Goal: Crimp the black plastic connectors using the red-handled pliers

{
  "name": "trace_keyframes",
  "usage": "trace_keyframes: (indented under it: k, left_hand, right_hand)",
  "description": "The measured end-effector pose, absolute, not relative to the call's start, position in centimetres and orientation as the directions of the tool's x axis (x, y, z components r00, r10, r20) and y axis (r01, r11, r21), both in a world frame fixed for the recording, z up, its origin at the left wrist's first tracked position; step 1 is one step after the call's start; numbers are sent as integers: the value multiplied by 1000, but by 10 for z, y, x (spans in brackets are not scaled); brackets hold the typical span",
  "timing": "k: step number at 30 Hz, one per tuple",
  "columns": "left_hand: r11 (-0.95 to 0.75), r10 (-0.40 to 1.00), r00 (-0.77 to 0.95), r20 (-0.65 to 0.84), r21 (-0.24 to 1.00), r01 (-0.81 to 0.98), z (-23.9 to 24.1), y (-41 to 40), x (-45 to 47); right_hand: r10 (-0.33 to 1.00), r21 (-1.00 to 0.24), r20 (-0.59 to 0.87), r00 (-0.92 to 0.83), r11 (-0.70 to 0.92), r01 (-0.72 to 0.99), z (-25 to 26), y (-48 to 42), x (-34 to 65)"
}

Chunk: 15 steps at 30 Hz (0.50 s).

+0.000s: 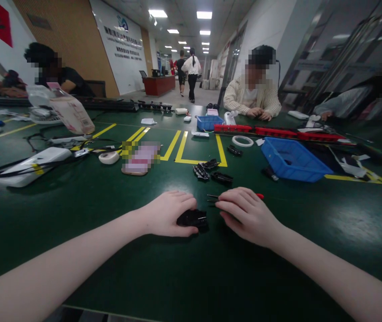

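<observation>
My left hand is closed around a small black plastic part, low over the green table, with thumb and fingers on its two sides. Just to the right, my right hand grips a slim tool whose two thin dark prongs point left toward that part. A red end of the tool shows behind the knuckles; its middle is hidden by my fingers. Beyond my hands lie several similar black parts in a loose group, and another black part sits farther back.
A blue bin stands right of the parts, a smaller blue tray farther back. Left are a phone, a tape roll, a white device with black cables and a tilted bottle. Other people sit around the table.
</observation>
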<state>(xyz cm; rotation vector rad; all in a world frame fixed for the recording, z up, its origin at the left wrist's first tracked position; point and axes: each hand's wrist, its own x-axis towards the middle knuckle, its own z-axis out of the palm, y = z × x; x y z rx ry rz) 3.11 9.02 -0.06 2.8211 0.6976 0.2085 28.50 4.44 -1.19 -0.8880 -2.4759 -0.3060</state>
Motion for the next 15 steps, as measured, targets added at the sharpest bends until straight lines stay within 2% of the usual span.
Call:
trace_keyframes:
  k: [5, 8, 12, 15]
  left_hand:
    - [-865, 469, 880, 79, 244, 439, -1, 89, 30]
    - [-869, 471, 878, 82, 215, 446, -2, 88, 30]
    - [-883, 461, 880, 112, 156, 443, -3, 87, 31]
    - [-884, 462, 878, 124, 150, 443, -4, 86, 31]
  right_hand:
    - [627, 19, 452, -635, 704, 710, -14, 59, 289]
    - [586, 34, 491, -645, 726, 686, -13, 51, 286]
    - [475, 59, 474, -742, 823, 565, -9, 35, 273]
    - [503, 34, 431, -749, 820, 571, -11, 32, 266]
